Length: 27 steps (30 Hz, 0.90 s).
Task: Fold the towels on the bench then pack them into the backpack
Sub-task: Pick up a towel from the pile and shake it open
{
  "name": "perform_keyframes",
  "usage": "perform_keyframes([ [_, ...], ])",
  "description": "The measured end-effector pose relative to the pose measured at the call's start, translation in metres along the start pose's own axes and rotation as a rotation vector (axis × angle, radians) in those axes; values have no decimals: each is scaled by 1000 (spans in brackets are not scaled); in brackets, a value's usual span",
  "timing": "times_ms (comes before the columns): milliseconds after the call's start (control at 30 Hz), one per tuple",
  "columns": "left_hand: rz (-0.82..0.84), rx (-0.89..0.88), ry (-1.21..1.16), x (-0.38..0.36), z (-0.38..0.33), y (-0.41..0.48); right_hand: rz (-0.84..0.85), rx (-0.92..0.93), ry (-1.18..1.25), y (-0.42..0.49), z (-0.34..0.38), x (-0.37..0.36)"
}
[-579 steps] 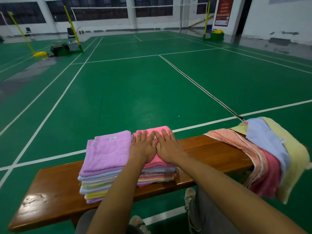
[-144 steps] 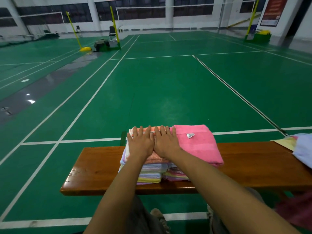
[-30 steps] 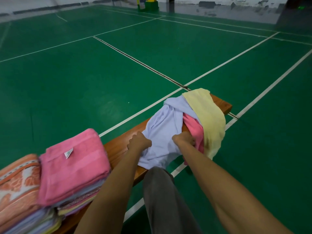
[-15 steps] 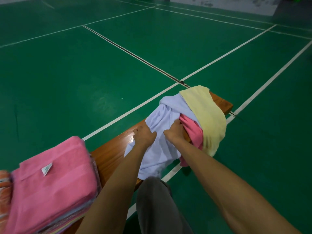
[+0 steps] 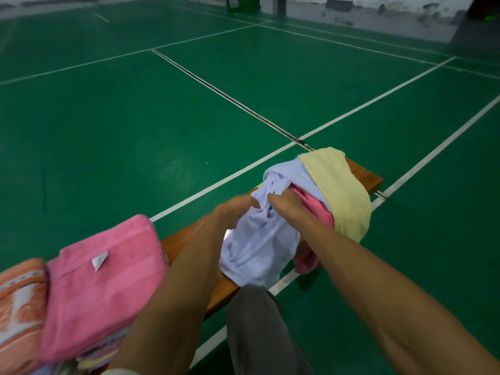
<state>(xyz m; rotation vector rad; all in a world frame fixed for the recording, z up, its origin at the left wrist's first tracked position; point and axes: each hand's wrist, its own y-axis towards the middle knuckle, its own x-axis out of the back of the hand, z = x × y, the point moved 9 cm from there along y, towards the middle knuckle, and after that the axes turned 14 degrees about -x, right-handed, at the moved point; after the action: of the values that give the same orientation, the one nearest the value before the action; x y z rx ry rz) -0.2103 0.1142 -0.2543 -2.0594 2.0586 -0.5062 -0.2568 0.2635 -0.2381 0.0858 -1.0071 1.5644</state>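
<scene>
A crumpled lavender towel (image 5: 257, 247) lies over the right end of the wooden bench (image 5: 362, 174), on a heap with a yellow towel (image 5: 341, 190) and a pink towel (image 5: 316, 209). My left hand (image 5: 235, 209) and my right hand (image 5: 286, 203) both grip the lavender towel's bunched upper part, close together. Two stacks of folded towels stand at the lower left: one topped by a pink towel (image 5: 102, 282), one by an orange patterned towel (image 5: 19, 301). No backpack is in view.
Green court floor (image 5: 189, 117) with white lines surrounds the bench. My grey trouser leg (image 5: 257, 334) shows below the bench edge. A green and yellow object (image 5: 242, 2) stands by the far wall.
My hands have drawn closer together and bunched the lavender towel higher up. The view has shifted a little, bringing the orange-topped stack back into sight at the left.
</scene>
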Motion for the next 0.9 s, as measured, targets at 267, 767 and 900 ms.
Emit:
perform_keyframes([
  [267, -381, -341, -338, 66, -99, -71, -22, 181, 257, -97, 83, 61],
  [767, -612, -385, -528, 168, -136, -176, 212, 106, 917, -156, 117, 88],
  [900, -665, -357, -425, 181, -139, -186, 142, 186, 955, -166, 133, 107],
])
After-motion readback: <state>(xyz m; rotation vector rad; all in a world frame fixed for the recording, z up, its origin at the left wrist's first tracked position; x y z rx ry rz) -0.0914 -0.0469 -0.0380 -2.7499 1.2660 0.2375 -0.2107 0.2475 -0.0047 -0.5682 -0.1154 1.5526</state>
